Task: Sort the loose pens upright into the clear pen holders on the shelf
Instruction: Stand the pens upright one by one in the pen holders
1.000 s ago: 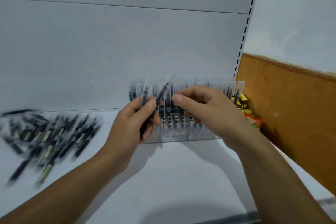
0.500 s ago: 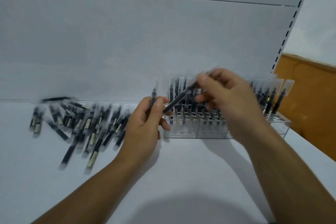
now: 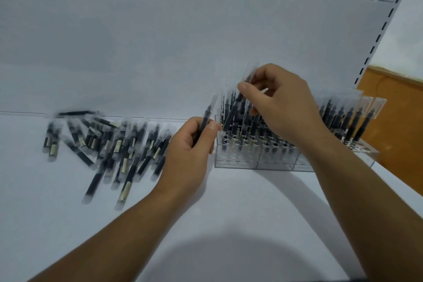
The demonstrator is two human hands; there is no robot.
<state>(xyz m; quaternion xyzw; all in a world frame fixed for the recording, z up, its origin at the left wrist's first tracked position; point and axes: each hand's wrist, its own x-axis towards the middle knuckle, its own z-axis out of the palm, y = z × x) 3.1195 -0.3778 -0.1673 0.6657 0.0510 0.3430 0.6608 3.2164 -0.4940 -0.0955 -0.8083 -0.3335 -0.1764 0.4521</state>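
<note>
A row of clear pen holders [image 3: 261,162] stands on the white shelf [image 3: 229,213], filled with several upright black pens in clear sleeves. My right hand [image 3: 281,103] hovers over the left end of the holders and pinches one black pen [image 3: 233,110], tilted, its lower end among the standing pens. My left hand [image 3: 192,151] sits just left of the holders and grips another black pen [image 3: 206,117], held nearly upright. A pile of loose pens [image 3: 109,146] lies flat on the shelf to the left.
The white back panel [image 3: 160,41] rises right behind the holders. A perforated upright [image 3: 377,36] ends the shelf at the right, with an orange-brown board [image 3: 398,121] beyond it. The shelf's front area is bare white surface.
My right hand has turned its pen from a low slant to steeper, its lower end now down among the standing pens. The left hand keeps its pen. The view swung leftward.
</note>
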